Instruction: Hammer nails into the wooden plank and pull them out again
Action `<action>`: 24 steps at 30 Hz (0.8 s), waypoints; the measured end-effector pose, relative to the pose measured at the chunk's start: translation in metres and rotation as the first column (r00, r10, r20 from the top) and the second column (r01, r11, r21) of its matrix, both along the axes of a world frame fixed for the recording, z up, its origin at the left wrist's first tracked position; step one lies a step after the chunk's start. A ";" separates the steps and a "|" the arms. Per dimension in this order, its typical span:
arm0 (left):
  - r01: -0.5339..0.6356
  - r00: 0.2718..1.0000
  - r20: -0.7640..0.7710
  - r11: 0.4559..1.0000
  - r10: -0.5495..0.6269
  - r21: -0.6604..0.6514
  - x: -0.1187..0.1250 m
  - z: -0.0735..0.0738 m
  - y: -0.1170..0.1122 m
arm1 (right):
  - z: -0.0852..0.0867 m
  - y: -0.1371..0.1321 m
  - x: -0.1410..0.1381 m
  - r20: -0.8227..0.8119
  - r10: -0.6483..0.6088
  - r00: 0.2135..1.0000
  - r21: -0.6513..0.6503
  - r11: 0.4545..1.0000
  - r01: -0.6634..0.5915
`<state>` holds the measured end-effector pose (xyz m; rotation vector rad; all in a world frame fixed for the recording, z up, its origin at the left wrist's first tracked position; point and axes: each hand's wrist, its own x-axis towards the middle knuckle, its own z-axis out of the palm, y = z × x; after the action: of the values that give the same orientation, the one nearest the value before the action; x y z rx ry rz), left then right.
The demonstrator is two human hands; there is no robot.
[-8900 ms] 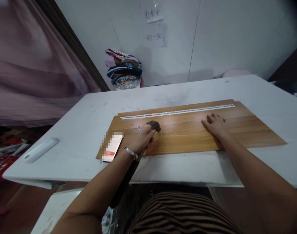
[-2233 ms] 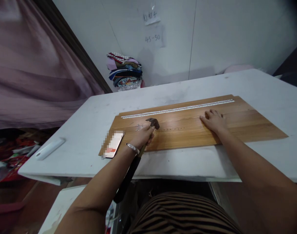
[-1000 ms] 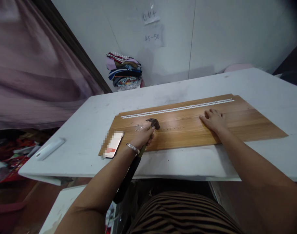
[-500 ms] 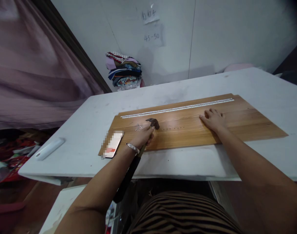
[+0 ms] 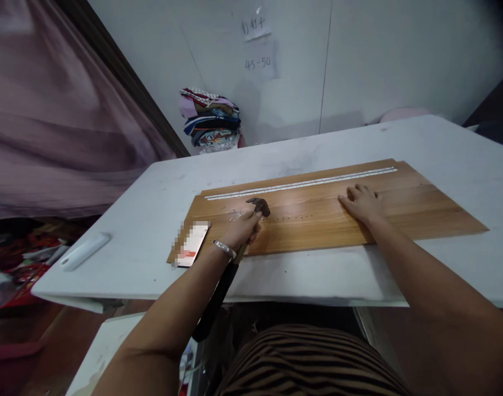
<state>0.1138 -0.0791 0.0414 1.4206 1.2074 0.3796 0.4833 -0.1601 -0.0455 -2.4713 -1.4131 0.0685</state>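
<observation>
My left hand [image 5: 242, 230] is closed round a claw hammer [image 5: 217, 300], gripping it close to the dark metal head. The black handle slants down past the table's front edge. Beneath the hammer lies a brown wooden board [image 5: 317, 234], with a row of small dark nail heads or holes [image 5: 295, 218] running to the right of the hammer head. Several loose nails [image 5: 235, 214] lie on the board just left of the hammer. My right hand [image 5: 364, 203] rests on the board's right half, fingers slightly spread and bent, holding nothing.
Two pale strips [image 5: 301, 183] run along the board's far side. A phone [image 5: 193, 243] lies at its left end. A white long-shaped object [image 5: 85, 251] is on the white table [image 5: 127, 220] at left. Folded cloths [image 5: 212, 118] are stacked by the wall, and a curtain [image 5: 65, 110] hangs left.
Almost nothing differs. The hammer head has shifted up very slightly with my left hand; my right hand stays where it was on the board.
</observation>
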 end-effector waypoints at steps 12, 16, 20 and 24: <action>0.024 1.000 -0.020 1.000 -0.024 0.004 0.000 -0.001 -0.004 | 0.001 0.000 -0.002 -0.001 -0.013 1.000 0.000 1.000 0.013; 0.001 1.000 -0.030 1.000 -0.001 -0.001 0.001 -0.001 -0.004 | 0.000 0.000 -0.002 0.002 -0.014 1.000 0.006 1.000 0.014; 0.004 1.000 -0.007 1.000 -0.004 -0.002 0.001 -0.001 -0.001 | 0.000 0.000 -0.002 0.006 -0.015 1.000 0.008 1.000 0.015; -0.004 1.000 -0.014 1.000 0.004 0.000 0.001 -0.001 -0.001 | -0.001 0.000 -0.001 0.011 -0.004 1.000 0.008 1.000 0.004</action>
<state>0.1153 -0.0799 0.0401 1.4233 1.2218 0.3729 0.4827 -0.1597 -0.0466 -2.4719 -1.4101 0.0488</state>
